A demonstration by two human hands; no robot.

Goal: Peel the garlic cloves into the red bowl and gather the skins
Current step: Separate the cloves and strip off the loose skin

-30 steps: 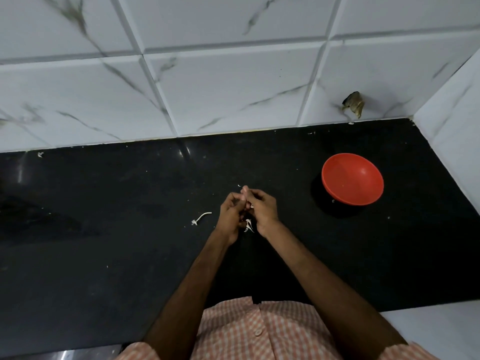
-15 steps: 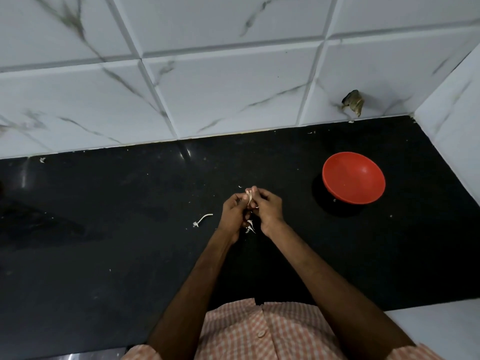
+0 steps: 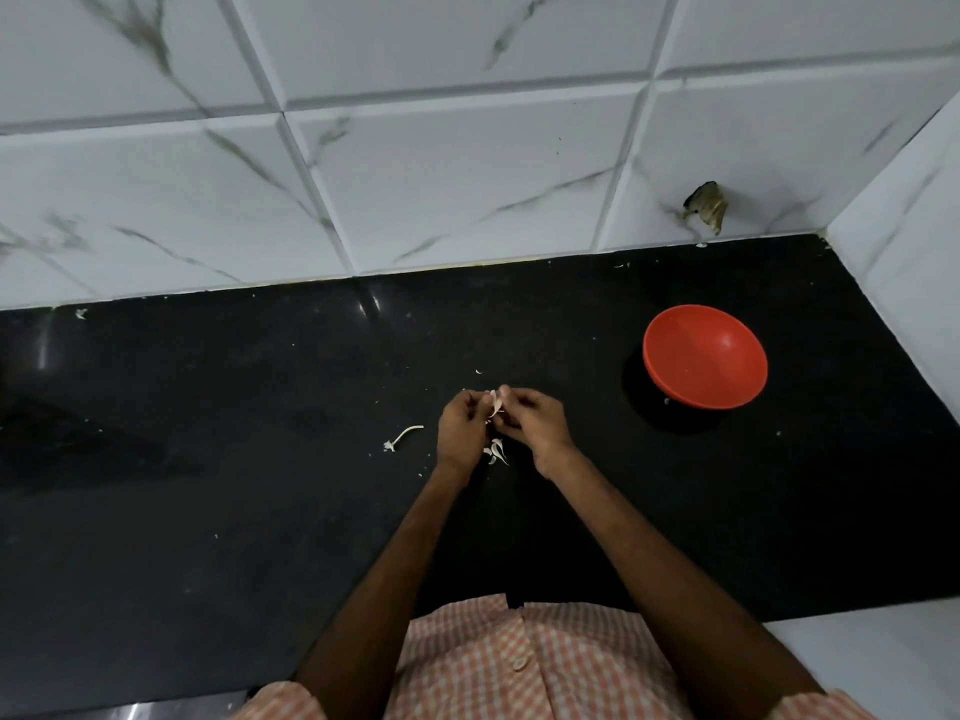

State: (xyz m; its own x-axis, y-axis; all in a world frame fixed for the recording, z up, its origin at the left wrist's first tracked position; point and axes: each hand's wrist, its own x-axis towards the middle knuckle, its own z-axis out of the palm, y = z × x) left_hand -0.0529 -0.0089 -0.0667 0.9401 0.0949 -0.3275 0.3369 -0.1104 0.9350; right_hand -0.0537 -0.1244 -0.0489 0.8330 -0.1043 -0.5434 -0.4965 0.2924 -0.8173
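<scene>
My left hand (image 3: 460, 431) and my right hand (image 3: 532, 420) meet over the middle of the black counter (image 3: 234, 485). Between their fingertips both pinch a small pale garlic clove (image 3: 495, 403) with loose skin on it. A few white skin pieces (image 3: 496, 452) lie on the counter under my hands. A thin pale stem piece (image 3: 402, 437) lies just left of my left hand. The red bowl (image 3: 705, 357) stands upright to the right, well apart from my hands; nothing shows inside it.
A white marbled tile wall (image 3: 415, 174) runs behind the counter, with a side wall (image 3: 904, 241) at the right. A brownish chipped spot (image 3: 706, 206) marks the wall above the bowl. Small white specks dot the counter.
My hands have stayed in the same place; the fingers have worked the clove so that more pale skin shows between the fingertips. The bowl has not moved.
</scene>
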